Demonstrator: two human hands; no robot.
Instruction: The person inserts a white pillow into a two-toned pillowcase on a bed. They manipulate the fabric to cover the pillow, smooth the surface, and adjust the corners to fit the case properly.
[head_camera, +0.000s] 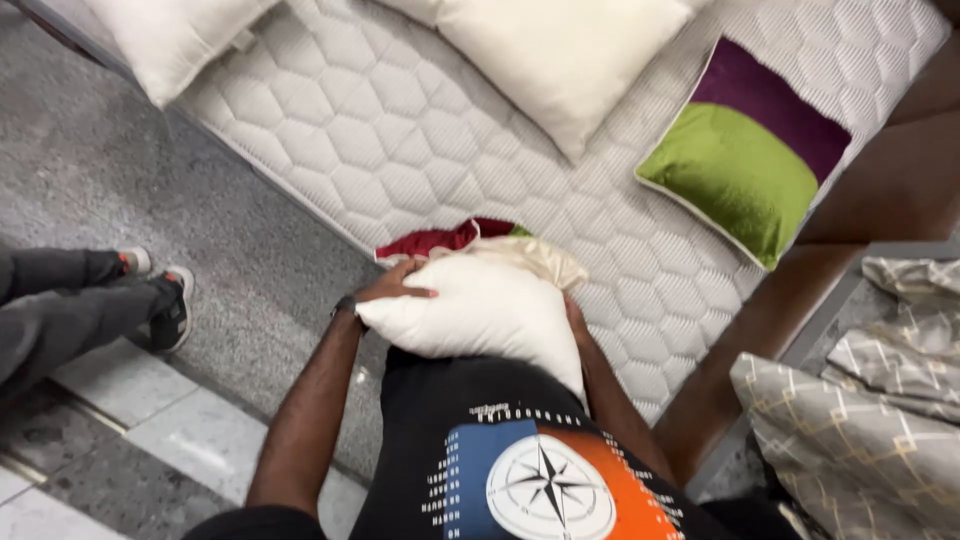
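Observation:
A white pillow insert (480, 315) is pressed against my belly at the edge of a quilted white mattress (380, 130). Its far end sits partly inside a red and cream pillow cover (455, 242). My left hand (400, 285) lies on the insert's left top, fingers spread over it. My right hand (573, 318) grips the insert's right side and is mostly hidden behind it.
On the mattress lie a green and purple cushion (745, 150) and two white pillows (560, 50), (165, 35). Another person's legs and shoes (165, 300) rest on the grey floor at left. Patterned grey fabric (860, 400) is piled at right beside a brown bed frame (880, 190).

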